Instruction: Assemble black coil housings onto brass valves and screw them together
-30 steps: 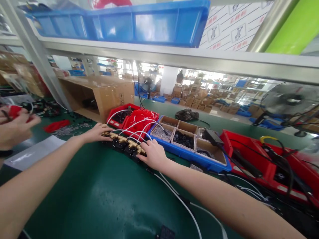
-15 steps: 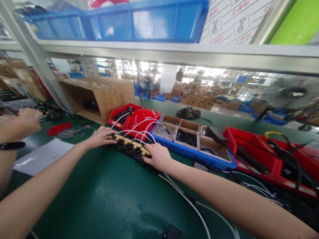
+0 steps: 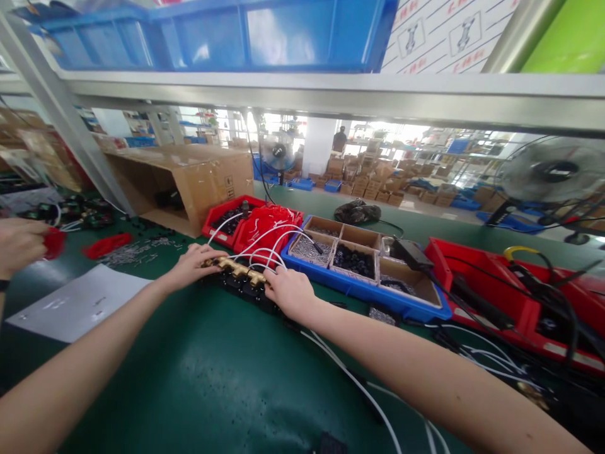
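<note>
Brass row (image 3: 239, 271) held at both ends

It lies on the green counter (image 3: 203, 378), left of the blue tray (image 3: 340, 289) and on the near side of the red bin (image 3: 243, 240). The left hand (image 3: 193, 265) curls over its left end, the right hand (image 3: 292, 294) over its right; each grip looks closed on it. Brass already appears seated along black blocks (image 3: 237, 285), white tubes (image 3: 224, 225) looping above; what remains cannot be told.
</note>
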